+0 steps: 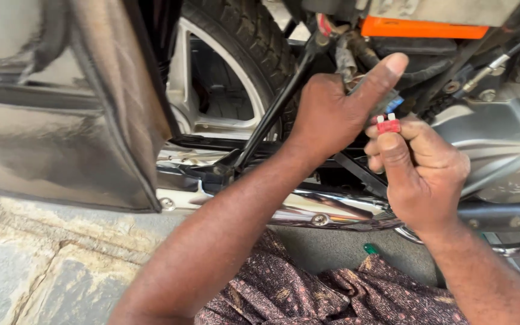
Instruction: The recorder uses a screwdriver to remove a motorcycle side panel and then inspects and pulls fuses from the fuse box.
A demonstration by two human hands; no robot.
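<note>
My right hand (419,168) pinches a small red blade fuse (388,124) between thumb and forefinger, its two metal prongs pointing up. My left hand (338,108) is just left of it, thumb stretched up, fingers curled around a small blue-and-grey fuse holder (392,103) on a bundle of wires (347,57) under the motorcycle's side. The fuse sits just below the holder, close to my left thumb.
A rear tyre and alloy wheel (224,66) stand behind a black stay rod (278,102). An orange-topped battery (422,27) sits above, an engine casing (495,138) at right, a chrome exhaust (326,210) below. A removed side panel (61,114) leans at left. Patterned cloth (308,289) covers my lap.
</note>
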